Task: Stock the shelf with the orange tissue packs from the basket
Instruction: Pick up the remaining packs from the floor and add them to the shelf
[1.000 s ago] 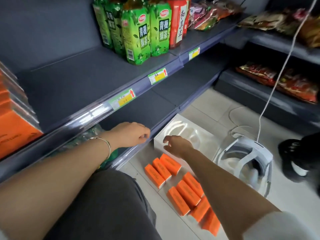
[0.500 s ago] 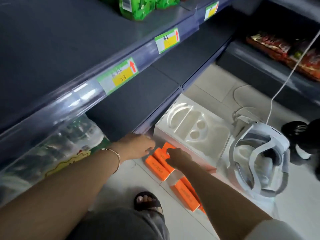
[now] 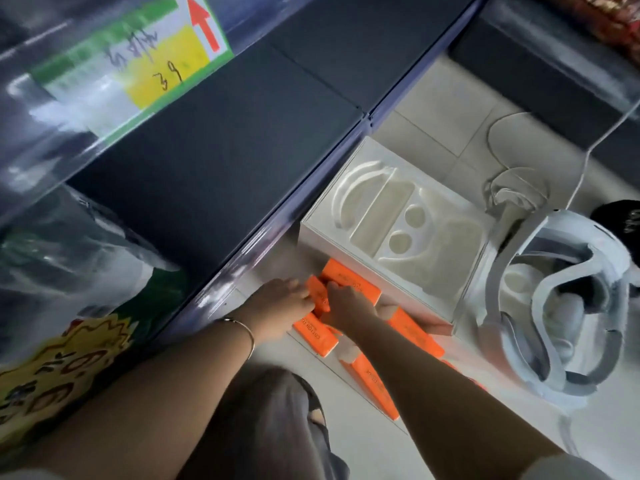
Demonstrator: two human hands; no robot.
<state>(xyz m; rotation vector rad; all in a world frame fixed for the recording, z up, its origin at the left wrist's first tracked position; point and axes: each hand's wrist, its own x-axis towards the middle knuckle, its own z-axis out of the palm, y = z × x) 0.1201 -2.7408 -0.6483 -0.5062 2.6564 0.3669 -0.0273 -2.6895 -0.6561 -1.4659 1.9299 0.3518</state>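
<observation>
Several orange tissue packs point(image 3: 349, 280) lie on the pale floor beside the bottom shelf point(image 3: 207, 168), which is dark. No basket shows. My left hand point(image 3: 280, 303) and my right hand point(image 3: 346, 303) are both down on the packs at the far end of the group. Between them a tilted orange pack point(image 3: 320, 295) is gripped, the left hand's fingers curled on its left side and the right hand's on its right. More packs point(image 3: 372, 382) lie under and beside my right forearm, partly hidden.
A white moulded packaging box point(image 3: 391, 233) stands right behind the packs. A white headset point(image 3: 561, 306) with a cable lies to the right. The upper shelf edge carries a price label point(image 3: 138, 60). Bagged goods point(image 3: 69, 271) fill the lower shelf's left.
The view has dropped and moved closer to the floor. Both hands came down from the shelf edge onto the orange packs and closed on one.
</observation>
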